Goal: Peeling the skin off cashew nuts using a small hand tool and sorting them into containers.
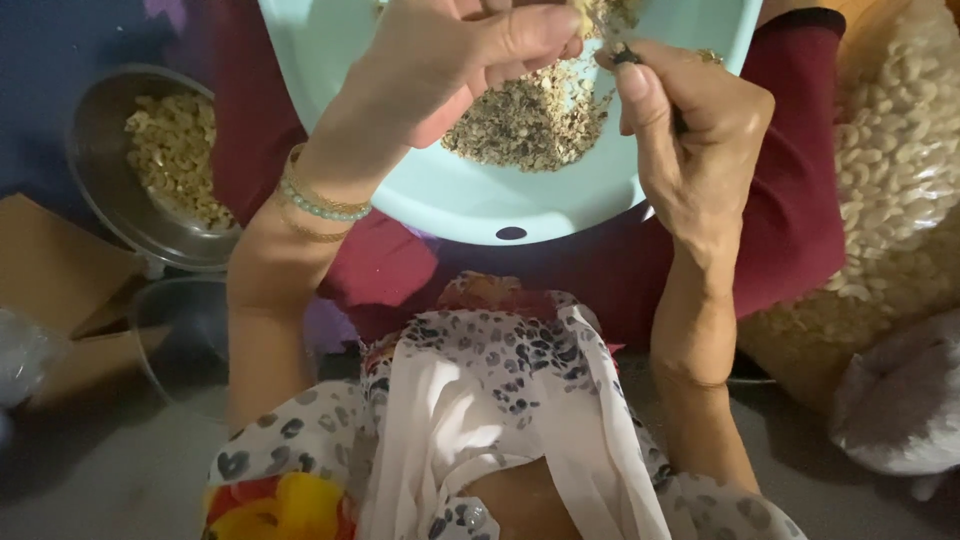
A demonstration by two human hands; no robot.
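Observation:
My left hand (450, 60) is raised over a pale blue plastic basin (470, 200), its fingers pinched on a small pale nut (583, 14) at the top edge of the view. My right hand (690, 130) is closed around a small dark-handled tool (628, 57) whose tip meets the nut. Under both hands, inside the basin, lies a heap of brownish peel scraps (535, 120). Beaded bracelets circle my left wrist. The basin rests on my lap, over dark red cloth.
A steel bowl (100, 180) of peeled pale nuts sits at the left, with a second steel pot (185, 330) below it and cardboard (60, 280) beside. A large clear bag of whole nuts (895, 170) fills the right side. A patterned scarf (480, 400) hangs in front.

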